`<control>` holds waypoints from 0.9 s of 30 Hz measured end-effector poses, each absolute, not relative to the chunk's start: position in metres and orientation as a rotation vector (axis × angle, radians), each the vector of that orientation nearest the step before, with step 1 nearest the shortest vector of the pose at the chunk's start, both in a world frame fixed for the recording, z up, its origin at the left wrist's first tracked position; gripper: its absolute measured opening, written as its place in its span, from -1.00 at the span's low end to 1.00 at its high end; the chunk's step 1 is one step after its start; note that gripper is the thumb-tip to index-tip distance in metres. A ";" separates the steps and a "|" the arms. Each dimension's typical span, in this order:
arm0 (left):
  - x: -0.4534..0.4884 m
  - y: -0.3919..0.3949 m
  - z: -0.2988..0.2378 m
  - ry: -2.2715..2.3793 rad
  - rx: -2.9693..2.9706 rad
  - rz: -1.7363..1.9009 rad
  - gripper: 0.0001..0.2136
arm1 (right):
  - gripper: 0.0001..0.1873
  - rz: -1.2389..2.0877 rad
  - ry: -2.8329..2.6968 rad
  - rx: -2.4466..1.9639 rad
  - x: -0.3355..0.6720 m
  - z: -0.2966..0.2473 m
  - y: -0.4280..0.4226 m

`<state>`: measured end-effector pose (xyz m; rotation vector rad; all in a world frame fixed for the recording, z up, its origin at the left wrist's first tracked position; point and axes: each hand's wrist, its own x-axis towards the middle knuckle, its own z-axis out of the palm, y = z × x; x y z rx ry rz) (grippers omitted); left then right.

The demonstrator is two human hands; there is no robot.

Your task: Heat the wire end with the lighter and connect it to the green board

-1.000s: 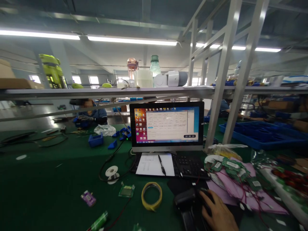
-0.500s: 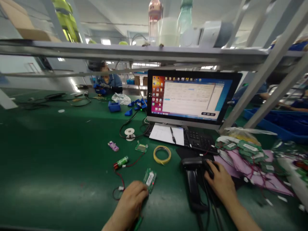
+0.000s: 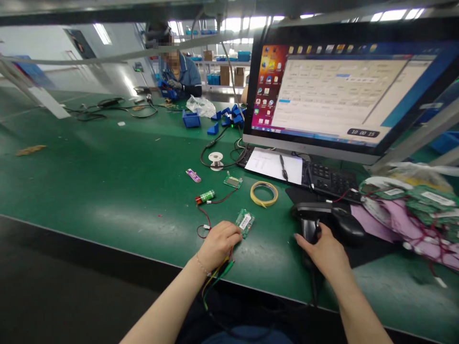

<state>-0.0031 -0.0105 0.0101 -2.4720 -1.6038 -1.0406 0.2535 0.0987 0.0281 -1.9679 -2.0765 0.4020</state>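
**Two hands down on the green bench, one on wires, one on the scanner**

The left hand [image 3: 218, 244] is curled into a loose fist on the green bench mat [image 3: 107, 191], closed around a bundle of thin coloured wires [image 3: 217, 277] that trail back off the near edge toward the person. Just past its knuckles, up and to the right, lies the small green circuit board with a white barcode label [image 3: 245, 222]; it sits touching or almost touching the fingertips (the contact itself is hidden by the hand). The board's long axis runs diagonally, near-left to far-right, away from the hand.

Over on the right, the right hand [image 3: 324, 253] is wrapped over the handle of the black handheld barcode scanner [image 3: 311, 217], fingers closed on the grip, the scanner's head pointing left toward the board. So the board lies between the two hands, clearly nearer the left one.

Around them: a green cylindrical battery cell with red lead [image 3: 205, 196] beyond the left hand, a roll of yellow tape [image 3: 264, 193] lying flat, a second small green board [image 3: 233, 181] farther back, and a purple tag [image 3: 193, 176]. A black mouse [image 3: 344, 227] sits just beside the scanner, a black keyboard [image 3: 330, 179] behind it, under the large monitor [image 3: 344, 91]. A heap of green boards on pink sheeting [image 3: 405, 210] fills the right. At the far end, another person in blue [image 3: 181, 71] works at the same bench.
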 end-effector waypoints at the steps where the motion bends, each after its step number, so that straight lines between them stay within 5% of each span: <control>1: -0.003 -0.010 0.010 -1.605 -2.469 -1.042 -0.91 | -0.28 0.549 -2.064 -1.904 0.253 0.032 0.101; 5: -0.004 -0.010 0.009 -1.604 -2.470 -1.043 -0.89 | -0.63 1.182 -2.150 -1.341 0.255 0.062 0.082; 10: -0.004 -0.011 0.014 -1.617 -2.487 -1.014 -0.87 | -0.93 1.356 -2.472 -1.119 0.240 0.099 0.040; 27: -0.002 -0.011 0.013 -1.625 -2.481 -1.016 -0.84 | -0.92 1.069 -2.682 -1.286 0.219 0.104 0.046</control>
